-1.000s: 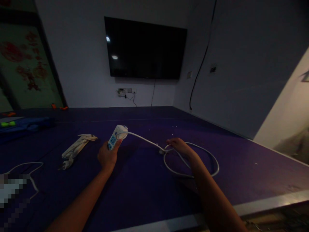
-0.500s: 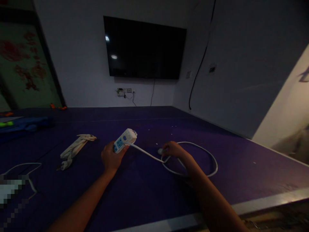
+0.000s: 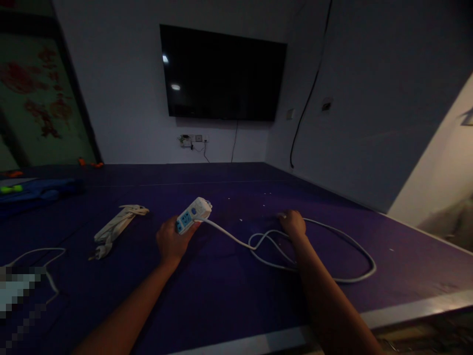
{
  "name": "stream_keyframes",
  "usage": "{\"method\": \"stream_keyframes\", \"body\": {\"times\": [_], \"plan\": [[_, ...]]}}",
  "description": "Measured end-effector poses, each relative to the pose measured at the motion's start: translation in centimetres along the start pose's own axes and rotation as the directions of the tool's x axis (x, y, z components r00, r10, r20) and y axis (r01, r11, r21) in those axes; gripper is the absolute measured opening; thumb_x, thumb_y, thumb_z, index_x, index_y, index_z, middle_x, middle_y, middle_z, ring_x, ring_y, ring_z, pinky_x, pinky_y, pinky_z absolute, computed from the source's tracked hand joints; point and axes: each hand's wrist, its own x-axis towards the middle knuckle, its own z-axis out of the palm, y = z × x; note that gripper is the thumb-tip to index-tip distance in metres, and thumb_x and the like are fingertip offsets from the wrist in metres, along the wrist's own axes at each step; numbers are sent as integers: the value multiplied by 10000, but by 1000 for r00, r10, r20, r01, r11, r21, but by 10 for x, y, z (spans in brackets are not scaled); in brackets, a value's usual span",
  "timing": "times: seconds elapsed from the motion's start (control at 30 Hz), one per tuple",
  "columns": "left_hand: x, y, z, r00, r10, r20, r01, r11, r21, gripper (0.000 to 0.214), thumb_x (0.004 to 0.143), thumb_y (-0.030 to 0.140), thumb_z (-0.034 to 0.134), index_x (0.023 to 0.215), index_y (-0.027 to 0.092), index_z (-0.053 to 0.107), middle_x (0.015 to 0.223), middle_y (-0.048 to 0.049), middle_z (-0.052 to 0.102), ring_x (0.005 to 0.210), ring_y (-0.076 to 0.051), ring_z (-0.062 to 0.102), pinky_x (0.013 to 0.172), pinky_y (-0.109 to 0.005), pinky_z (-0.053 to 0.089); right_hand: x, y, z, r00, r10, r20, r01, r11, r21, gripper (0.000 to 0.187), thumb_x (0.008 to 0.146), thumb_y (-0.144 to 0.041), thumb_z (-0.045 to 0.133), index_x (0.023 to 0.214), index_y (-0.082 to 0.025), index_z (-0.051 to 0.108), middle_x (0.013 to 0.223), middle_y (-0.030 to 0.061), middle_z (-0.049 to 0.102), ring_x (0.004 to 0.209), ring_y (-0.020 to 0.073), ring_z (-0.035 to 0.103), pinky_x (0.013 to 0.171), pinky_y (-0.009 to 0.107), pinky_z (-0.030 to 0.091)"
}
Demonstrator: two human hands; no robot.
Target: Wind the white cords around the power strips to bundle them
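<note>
My left hand [image 3: 173,241] is closed around a white power strip [image 3: 201,209] with blue sockets, tilted and raised off the purple surface. From the strip a white cord [image 3: 229,235] runs right, down to loose loops lying on the surface. My right hand [image 3: 293,224] is closed on the plug end of that cord, at the far side of the loops; most of the plug is hidden by the fingers. Left of my left hand lies a second white power strip [image 3: 114,227] with its cord bundled along it.
The purple surface [image 3: 221,305] has a pale front edge. At the left are a blue cloth [image 3: 44,190], a thin white cable [image 3: 50,283] and a blurred-out pale object. A television [image 3: 225,74] hangs on the back wall, and a black cable [image 3: 306,103] hangs at the right.
My right hand has moved right, carrying the plug end, and the cord's loop has spread wider to the right. My left hand keeps the power strip in nearly the same place.
</note>
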Motion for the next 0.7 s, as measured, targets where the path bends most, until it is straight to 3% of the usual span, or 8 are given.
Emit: {"method": "stream_keyframes", "body": {"times": [0.1, 0.2, 0.23, 0.3, 0.43, 0.57, 0.63, 0.7], "plan": [[1, 0, 0, 1000, -29, 8, 29, 1000, 11, 603, 675, 695, 473, 912, 165, 635, 862, -111, 670, 815, -264, 617, 697, -341, 438, -3, -3, -13, 956, -172, 238, 150, 983, 108, 261, 699, -379, 642, 846, -183, 733, 840, 94, 705, 810, 234, 651, 632, 252, 442], [2, -1, 0, 999, -46, 12, 46, 999, 21, 624, 684, 707, 449, 914, 156, 631, 865, -122, 669, 830, -273, 616, 704, -347, 434, -8, -3, -16, 793, -348, 500, 246, 934, 260, 167, 571, -279, 737, 697, -171, 723, 666, 27, 689, 670, 187, 639, 566, 217, 427], [2, -1, 0, 999, -50, 16, 50, 999, 22, 627, 687, 711, 441, 912, 157, 629, 867, -123, 668, 835, -275, 615, 706, -348, 433, -10, -3, -16, 776, -347, 527, 248, 936, 251, 141, 547, -236, 744, 665, -166, 714, 642, 25, 682, 645, 181, 633, 551, 214, 423], [2, -1, 0, 998, -56, 29, 55, 998, 28, 639, 687, 723, 426, 918, 160, 623, 875, -123, 666, 841, -277, 612, 710, -350, 430, -15, -6, -18, 835, -294, 464, 246, 955, 164, 83, 561, -185, 725, 637, -163, 701, 633, 41, 676, 638, 180, 628, 546, 217, 418], [1, 0, -2, 997, -48, 54, 44, 996, 71, 686, 661, 754, 419, 945, 161, 614, 897, -122, 657, 859, -282, 601, 743, -361, 422, -21, -14, -31, 999, -39, 36, 37, 998, 50, 176, 756, -236, 568, 822, -157, 710, 810, 115, 689, 768, 218, 642, 619, 254, 431], [-1, 4, -3, 996, -19, 85, 7, 990, 142, 676, 612, 769, 461, 902, 179, 620, 872, -109, 655, 855, -280, 590, 759, -368, 412, -19, -11, -44, 884, 358, -302, -244, 902, 356, 312, 844, -265, 436, 981, -110, 669, 888, 161, 666, 794, 235, 624, 631, 290, 448], [-2, 5, -2, 995, -11, 101, -4, 990, 141, 659, 613, 761, 470, 897, 187, 623, 865, -102, 656, 849, -276, 591, 751, -363, 413, -16, -8, -46, 890, 416, -185, -209, 736, 644, 279, 825, -271, 479, 926, -86, 662, 737, 114, 648, 637, 187, 592, 531, 254, 431], [-2, 5, -1, 995, -22, 98, 11, 994, 109, 652, 638, 746, 459, 922, 183, 624, 871, -102, 660, 844, -271, 596, 735, -353, 416, -15, -10, -45, 969, 230, 91, -189, 453, 871, 187, 779, -243, 556, 837, -91, 648, 586, 40, 590, 461, 119, 493, 417, 208, 375]]}}
